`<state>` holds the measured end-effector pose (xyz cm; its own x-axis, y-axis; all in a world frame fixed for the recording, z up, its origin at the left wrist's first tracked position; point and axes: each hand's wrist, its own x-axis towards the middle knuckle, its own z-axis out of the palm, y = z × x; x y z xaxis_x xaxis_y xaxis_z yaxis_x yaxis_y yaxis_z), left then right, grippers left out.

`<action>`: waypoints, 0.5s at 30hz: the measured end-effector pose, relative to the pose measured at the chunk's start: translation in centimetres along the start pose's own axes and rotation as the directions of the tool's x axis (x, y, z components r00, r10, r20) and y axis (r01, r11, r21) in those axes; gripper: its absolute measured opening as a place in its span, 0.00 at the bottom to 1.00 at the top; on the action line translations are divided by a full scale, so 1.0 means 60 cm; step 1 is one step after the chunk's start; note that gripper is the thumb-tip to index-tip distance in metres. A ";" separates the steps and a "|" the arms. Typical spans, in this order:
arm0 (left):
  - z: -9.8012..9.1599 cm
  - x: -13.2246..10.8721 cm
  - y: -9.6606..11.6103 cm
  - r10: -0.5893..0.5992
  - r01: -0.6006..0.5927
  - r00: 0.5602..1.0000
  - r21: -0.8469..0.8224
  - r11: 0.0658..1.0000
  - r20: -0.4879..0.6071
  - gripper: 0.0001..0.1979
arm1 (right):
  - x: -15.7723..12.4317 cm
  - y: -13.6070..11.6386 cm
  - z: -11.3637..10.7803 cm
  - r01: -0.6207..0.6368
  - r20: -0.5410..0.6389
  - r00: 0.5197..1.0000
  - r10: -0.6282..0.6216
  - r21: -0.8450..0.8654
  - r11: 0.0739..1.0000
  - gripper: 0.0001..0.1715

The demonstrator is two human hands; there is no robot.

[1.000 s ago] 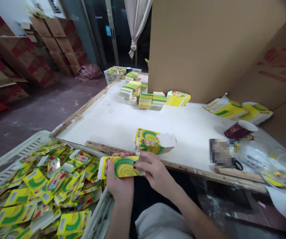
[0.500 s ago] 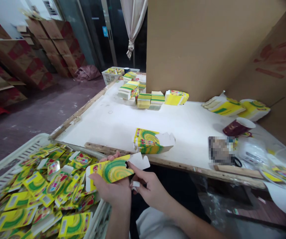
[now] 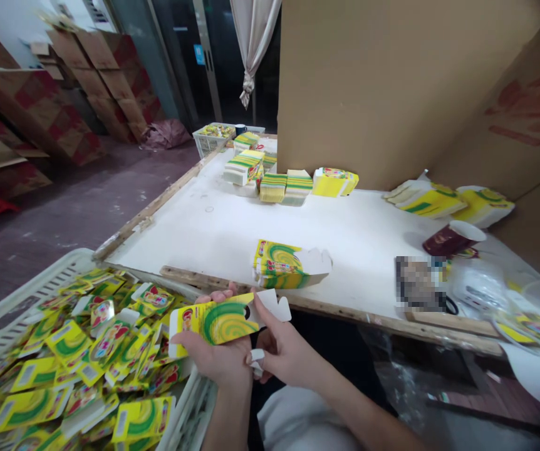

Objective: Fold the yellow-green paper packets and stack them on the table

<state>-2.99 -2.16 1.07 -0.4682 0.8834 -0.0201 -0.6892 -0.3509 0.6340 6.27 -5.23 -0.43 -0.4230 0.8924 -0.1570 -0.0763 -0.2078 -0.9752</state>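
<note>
Nearest, the left hand (image 3: pixel 220 363) is grasping a yellow carton (image 3: pixel 218 322) from below, with its thumb lying over one end and its fingers showing behind the far edge. The carton is being held in the air by the table's near edge, slightly tilted, and its white end flap (image 3: pixel 277 305) is standing open toward the right. The right hand (image 3: pixel 279 351) is keeping its index finger at this open end; whether it is pinching the carton, I cannot tell. A small white piece (image 3: pixel 255 360) is showing at its other fingers. To the left, a pale basket (image 3: pixel 197 407) is holding many yellow cartons (image 3: pixel 63 341) in a loose heap. Just beyond the hands, a yellow bundle (image 3: pixel 274 263) is lying on the white table (image 3: pixel 354 228). To the right, a dark red cup (image 3: pixel 451 238) is lying on its side. Farther, stacks of cartons (image 3: pixel 272 186) are standing near a big cardboard panel (image 3: pixel 368 81). At the back, brown boxes (image 3: pixel 39 106) are standing piled on the floor.
</note>
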 end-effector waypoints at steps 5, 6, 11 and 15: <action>-0.007 0.021 0.004 -0.026 0.029 0.990 0.018 0.999 -0.138 0.28 | -0.012 0.018 0.007 0.304 -0.278 0.874 -0.399 -0.329 0.894 0.41; -0.008 0.027 0.007 -0.028 0.030 0.986 0.010 0.999 -0.163 0.29 | -0.016 0.021 0.011 0.329 -0.329 0.834 -0.443 -0.349 0.878 0.34; -0.005 0.043 0.025 0.021 -0.024 0.967 -0.010 1.000 -0.253 0.31 | -0.026 0.034 0.038 0.317 -0.429 0.782 -0.452 -0.351 0.881 0.30; 0.000 0.039 0.028 0.005 -0.011 0.963 -0.022 1.000 -0.268 0.32 | -0.012 0.041 0.051 0.350 -0.467 0.778 -0.420 -0.233 0.907 0.51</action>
<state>-5.24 -0.67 2.09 -0.6030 0.7658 -0.2235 -0.6958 -0.3678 0.6169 3.61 -7.64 -2.23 0.1242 0.9688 0.2143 -0.0068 0.2168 -0.9762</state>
